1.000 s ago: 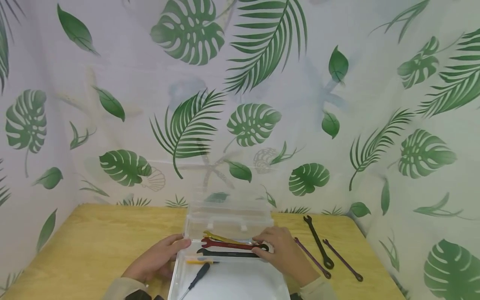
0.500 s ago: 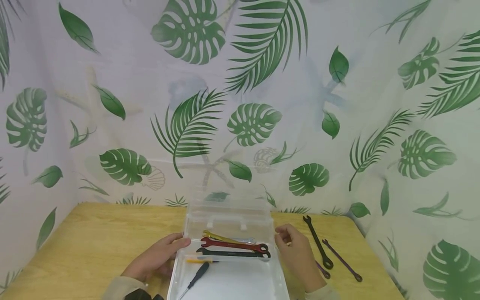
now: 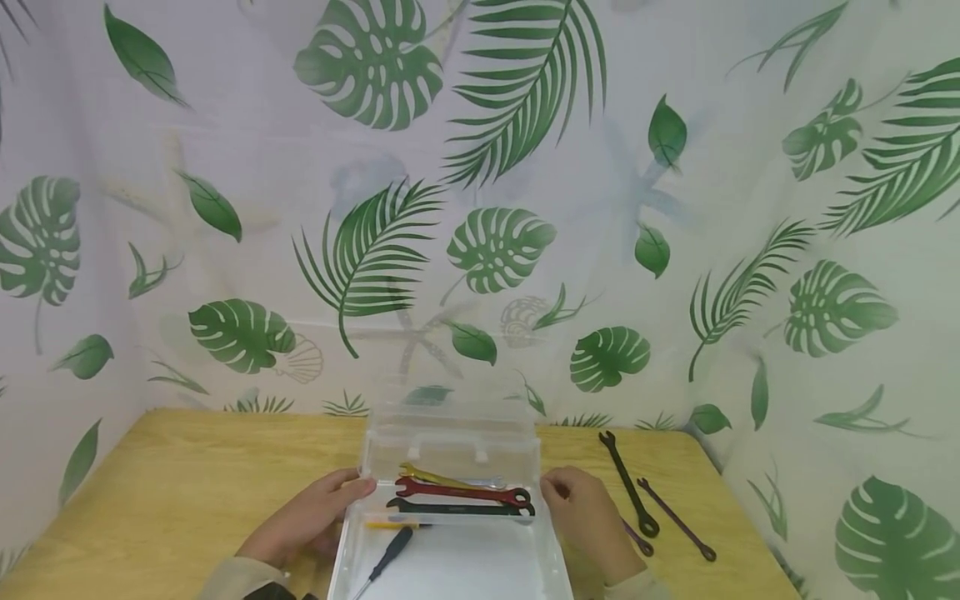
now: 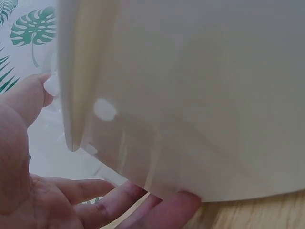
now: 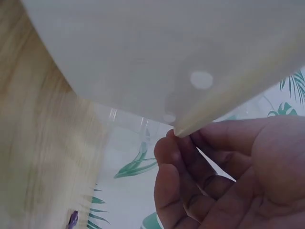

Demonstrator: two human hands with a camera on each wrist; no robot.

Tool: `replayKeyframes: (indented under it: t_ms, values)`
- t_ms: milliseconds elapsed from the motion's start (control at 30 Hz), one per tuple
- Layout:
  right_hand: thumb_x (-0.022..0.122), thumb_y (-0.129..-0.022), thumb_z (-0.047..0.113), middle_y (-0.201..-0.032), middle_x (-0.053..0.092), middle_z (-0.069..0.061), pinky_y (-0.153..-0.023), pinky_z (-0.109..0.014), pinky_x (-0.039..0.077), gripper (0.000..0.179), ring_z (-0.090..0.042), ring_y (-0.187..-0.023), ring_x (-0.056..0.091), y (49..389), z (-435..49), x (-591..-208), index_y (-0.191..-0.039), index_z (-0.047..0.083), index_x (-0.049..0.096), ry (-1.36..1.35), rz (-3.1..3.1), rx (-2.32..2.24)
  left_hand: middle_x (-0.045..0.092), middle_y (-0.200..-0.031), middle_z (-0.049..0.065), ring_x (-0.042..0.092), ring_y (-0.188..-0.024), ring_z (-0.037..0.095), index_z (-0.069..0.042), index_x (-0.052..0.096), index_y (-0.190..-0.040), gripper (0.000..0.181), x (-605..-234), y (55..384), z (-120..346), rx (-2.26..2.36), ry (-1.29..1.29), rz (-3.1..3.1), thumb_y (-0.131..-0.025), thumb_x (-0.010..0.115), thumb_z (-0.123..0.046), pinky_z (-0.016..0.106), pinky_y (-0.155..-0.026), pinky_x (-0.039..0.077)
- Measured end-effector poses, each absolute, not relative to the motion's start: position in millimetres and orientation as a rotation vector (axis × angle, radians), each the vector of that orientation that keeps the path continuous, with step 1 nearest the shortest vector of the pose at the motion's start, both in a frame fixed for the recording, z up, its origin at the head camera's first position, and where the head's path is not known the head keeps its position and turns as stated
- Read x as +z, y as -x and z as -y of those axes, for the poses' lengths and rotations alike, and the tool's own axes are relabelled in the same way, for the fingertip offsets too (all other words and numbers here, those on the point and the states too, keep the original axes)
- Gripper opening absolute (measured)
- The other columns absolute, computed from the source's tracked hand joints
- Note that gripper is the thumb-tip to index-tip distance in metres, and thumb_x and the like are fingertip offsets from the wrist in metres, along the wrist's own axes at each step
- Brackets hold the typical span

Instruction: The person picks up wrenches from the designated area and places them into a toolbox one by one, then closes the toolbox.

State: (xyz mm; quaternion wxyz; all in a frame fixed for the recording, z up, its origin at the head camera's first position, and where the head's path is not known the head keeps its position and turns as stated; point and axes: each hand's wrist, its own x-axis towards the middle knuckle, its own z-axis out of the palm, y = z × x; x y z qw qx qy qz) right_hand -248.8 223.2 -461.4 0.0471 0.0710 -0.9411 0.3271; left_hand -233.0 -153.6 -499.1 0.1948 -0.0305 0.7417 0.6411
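A white plastic toolbox [image 3: 480, 562] lies in front of me, its clear lid [image 3: 453, 425] raised at the back. My left hand [image 3: 311, 510] grips its left side, thumb at the rim and fingers under the edge in the left wrist view. At the right rear corner, my right hand [image 3: 588, 518] pinches the rim between thumb and curled fingers. Inside lie a red wrench [image 3: 461, 493], a gold wrench [image 3: 429, 477], a silver wrench [image 3: 495, 482] and a black wrench [image 3: 446, 507]. A dark-handled screwdriver [image 3: 396, 546] slants near an orange-handled tool [image 3: 381, 525].
Right of the toolbox, another black wrench [image 3: 628, 483] and a purple wrench [image 3: 678, 521] lie on the wooden table [image 3: 217, 467]. A second purple wrench [image 3: 637, 537] is partly hidden by my right hand. Leaf-printed cloth [image 3: 510, 367] hangs behind and at both sides.
My right hand has left the wrenches inside the toolbox, moved out to the right and come onto its right rim. The left hand keeps its hold on the left side.
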Motion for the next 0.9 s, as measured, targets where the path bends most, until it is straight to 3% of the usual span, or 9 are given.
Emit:
replayKeyframes:
  t_ms: [300, 667, 900]
  values:
    - [0.061, -0.103, 0.009, -0.089, 0.065, 0.001, -0.067, -0.032, 0.049, 0.015, -0.015, -0.077, 0.054, 248.1, -221.9, -459.1, -0.100, 0.007, 0.075, -0.243, 2.897, 1.007, 0.059, -0.140, 0.028, 0.066, -0.114, 0.039, 0.001, 0.032, -0.159, 0.089, -496.6, 233.0, 152.9, 1.810, 0.117, -2.062, -0.099, 0.063, -0.056, 0.057, -0.079, 0.062]
    - [0.060, -0.104, 0.011, -0.089, 0.064, 0.000, -0.066, -0.030, 0.047, 0.017, -0.015, -0.077, 0.053, 254.2, -217.2, -464.1, -0.108, 0.005, 0.075, -0.199, 2.865, 1.050, 0.057, -0.142, 0.029, 0.068, -0.112, 0.038, 0.003, 0.030, -0.159, 0.090, -500.1, 235.5, 154.2, 1.791, 0.129, -2.096, -0.100, 0.058, -0.059, 0.056, -0.076, 0.063]
    - [0.061, -0.104, 0.013, -0.087, 0.063, 0.001, -0.066, -0.030, 0.046, 0.017, -0.015, -0.076, 0.053, 254.3, -215.8, -467.3, -0.107, 0.005, 0.076, -0.192, 2.863, 1.039, 0.064, -0.136, 0.021, 0.068, -0.112, 0.034, -0.004, 0.044, -0.155, 0.081, -498.0, 235.0, 152.5, 1.806, 0.188, -2.218, -0.098, 0.062, -0.058, 0.053, -0.082, 0.062]
